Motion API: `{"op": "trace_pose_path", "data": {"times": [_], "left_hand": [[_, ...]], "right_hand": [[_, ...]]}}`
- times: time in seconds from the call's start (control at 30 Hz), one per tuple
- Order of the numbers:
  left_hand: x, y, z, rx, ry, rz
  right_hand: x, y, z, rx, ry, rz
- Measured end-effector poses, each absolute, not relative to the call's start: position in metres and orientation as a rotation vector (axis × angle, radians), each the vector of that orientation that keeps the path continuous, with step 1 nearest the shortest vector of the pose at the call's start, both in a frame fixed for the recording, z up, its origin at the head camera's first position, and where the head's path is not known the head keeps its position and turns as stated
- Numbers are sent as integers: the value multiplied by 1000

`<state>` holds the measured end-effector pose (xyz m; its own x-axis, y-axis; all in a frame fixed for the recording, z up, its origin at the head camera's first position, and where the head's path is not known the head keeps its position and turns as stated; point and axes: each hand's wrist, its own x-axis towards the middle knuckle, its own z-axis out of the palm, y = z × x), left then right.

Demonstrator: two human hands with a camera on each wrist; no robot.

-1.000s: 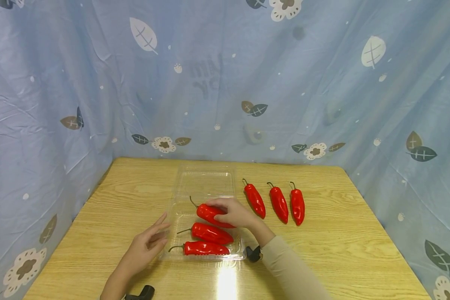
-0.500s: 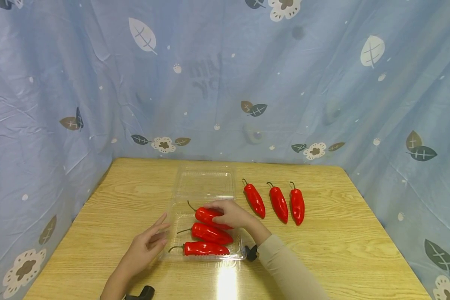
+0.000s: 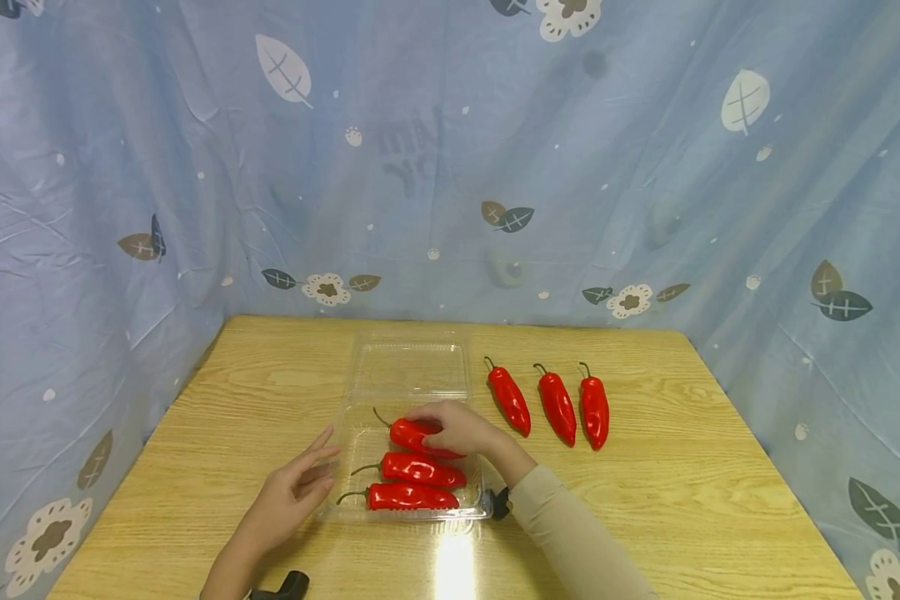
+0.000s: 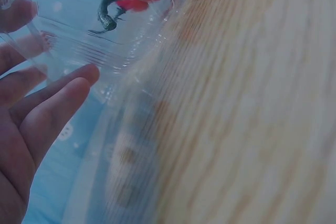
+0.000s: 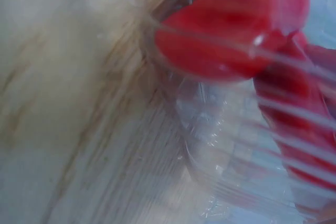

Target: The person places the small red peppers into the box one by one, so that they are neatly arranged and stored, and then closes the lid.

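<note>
A clear plastic clamshell box point(image 3: 362, 442) lies with its lid back, holding 3 red peppers with green stems. My right hand point(image 3: 459, 427) grips the rearmost pepper point(image 3: 405, 433) from above, down in the box. In front of it lie the middle pepper point(image 3: 423, 471) and the front pepper point(image 3: 411, 497), roughly parallel, stems to the left. My left hand point(image 3: 288, 492) is at the box's left side, fingers relaxed and grasping nothing. In the left wrist view its fingertips point(image 4: 90, 73) are at the clear wall; whether they touch it I cannot tell. The right wrist view is blurred.
To the right of the box, 3 more red peppers lie on the wooden table: one nearest the box point(image 3: 509, 401), a middle one point(image 3: 557, 407) and a far one point(image 3: 594, 411). The open lid point(image 3: 411, 367) extends behind. A patterned blue curtain point(image 3: 450, 167) surrounds the table.
My right hand and the rearmost pepper have shifted slightly toward me. The middle pepper has turned a little, lying closer to parallel with the front one. My left hand stays put.
</note>
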<state>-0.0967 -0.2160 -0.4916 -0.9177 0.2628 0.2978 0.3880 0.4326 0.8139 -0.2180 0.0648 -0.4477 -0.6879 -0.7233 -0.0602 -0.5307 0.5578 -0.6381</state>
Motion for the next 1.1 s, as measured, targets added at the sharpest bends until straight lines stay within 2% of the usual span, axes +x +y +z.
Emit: {"op": "trace_pose_path", "data": {"times": [0.63, 1.1], "left_hand": [[-98, -216, -493, -611, -2536, -1478], [-97, -217, -493, -611, -2543, -1501]], "right_hand": [[-217, 62, -449, -1036, 2499, -816], [-215, 64, -453, -1044, 2387, -1190]]}}
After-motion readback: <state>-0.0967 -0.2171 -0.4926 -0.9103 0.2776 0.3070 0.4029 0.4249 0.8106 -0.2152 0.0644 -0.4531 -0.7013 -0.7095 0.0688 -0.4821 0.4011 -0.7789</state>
